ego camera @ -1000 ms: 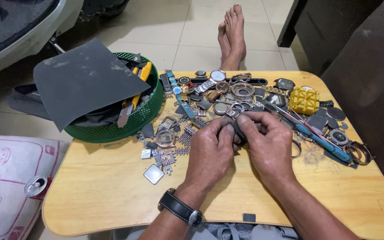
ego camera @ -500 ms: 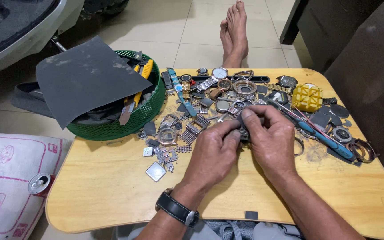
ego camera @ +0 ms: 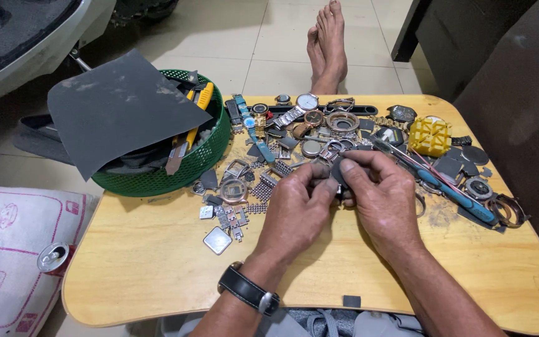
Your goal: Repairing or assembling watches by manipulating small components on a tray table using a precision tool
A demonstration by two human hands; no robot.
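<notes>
Pinching a small dark watch part (ego camera: 337, 171) over the counter (ego camera: 157, 274)

I am gripping it between my left hand (ego camera: 297, 209) and right hand (ego camera: 382, 196), fingertips pressed together to steady it; watch pieces (ego camera: 319, 128) lying far.

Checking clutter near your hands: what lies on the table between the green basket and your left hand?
In the head view, loose watch cases and metal bracelet links lie between the green basket and the left hand.

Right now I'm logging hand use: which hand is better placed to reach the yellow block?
Right. The right hand lies nearer the yellow block; the left hand sits farther off, toward the green basket.
</notes>
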